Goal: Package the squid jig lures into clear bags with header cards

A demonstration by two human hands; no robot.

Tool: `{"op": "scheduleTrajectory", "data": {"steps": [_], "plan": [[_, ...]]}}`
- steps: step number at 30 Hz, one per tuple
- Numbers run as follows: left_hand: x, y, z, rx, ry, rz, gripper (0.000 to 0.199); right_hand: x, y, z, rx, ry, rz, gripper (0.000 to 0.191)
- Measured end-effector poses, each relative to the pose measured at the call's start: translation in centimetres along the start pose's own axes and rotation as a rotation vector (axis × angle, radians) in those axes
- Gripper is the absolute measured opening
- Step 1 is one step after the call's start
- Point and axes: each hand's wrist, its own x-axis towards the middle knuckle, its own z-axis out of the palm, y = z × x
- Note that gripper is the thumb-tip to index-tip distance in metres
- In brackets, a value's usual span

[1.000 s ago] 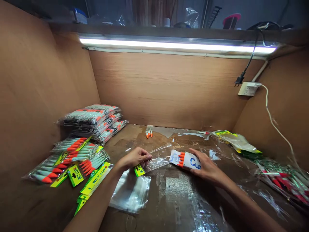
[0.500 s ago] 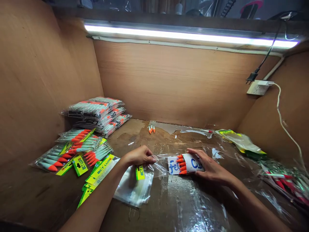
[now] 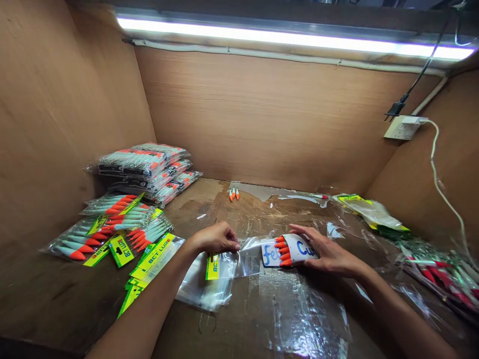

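My left hand [image 3: 220,238] is closed, thumb and fingers pinching the edge of a clear plastic bag [image 3: 249,262]. A folded white card [image 3: 305,249] with blue handwriting rests in my right hand [image 3: 324,252], thumb below and fingers above. Several orange-tipped fishing lures [image 3: 285,252] poke out of the card's fold, pointing left. The card's left end meets the clear bag; whether it is inside the mouth I cannot tell. Under my left hand lie flat clear bags [image 3: 205,291] and a yellow-green header card [image 3: 212,267].
Packed lure bags [image 3: 112,234] and yellow-green header cards [image 3: 157,254] lie at left, before a stack of bagged lures [image 3: 145,169]. Three loose lures [image 3: 234,194] sit near the back wall. At right are more packaging [image 3: 374,214] and red-and-silver lures [image 3: 441,279].
The view has tilted slightly downward. The clear bag between my hands looks more spread out beside the card. Both hands keep nearly the same place and hold.
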Motion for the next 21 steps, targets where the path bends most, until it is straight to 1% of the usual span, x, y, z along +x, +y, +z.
{"op": "scheduleTrajectory", "data": {"steps": [4, 8, 13, 17, 21], "plan": [[0.12, -0.25, 0.17, -0.007, -0.001, -0.025, 0.045, -0.07, -0.32, -0.43, 0.022, 0.008, 0.045, 0.086], [0.14, -0.38, 0.24, -0.013, -0.007, -0.005, 0.047, -0.03, -0.39, -0.41, 0.035, 0.010, 0.028, 0.086], [0.06, -0.51, 0.08, -0.064, -0.015, 0.030, 0.053, -0.03, -0.11, -0.33, 0.034, 0.013, 0.021, 0.086], [-0.08, -0.26, 0.06, -0.089, -0.031, 0.006, 0.060, -0.04, -0.06, -0.45, 0.088, 0.032, 0.032, 0.086], [-0.13, 0.05, 0.17, -0.141, -0.022, -0.020, 0.058, 0.00, 0.03, -0.55, 0.151, 0.032, 0.049, 0.086]]}}
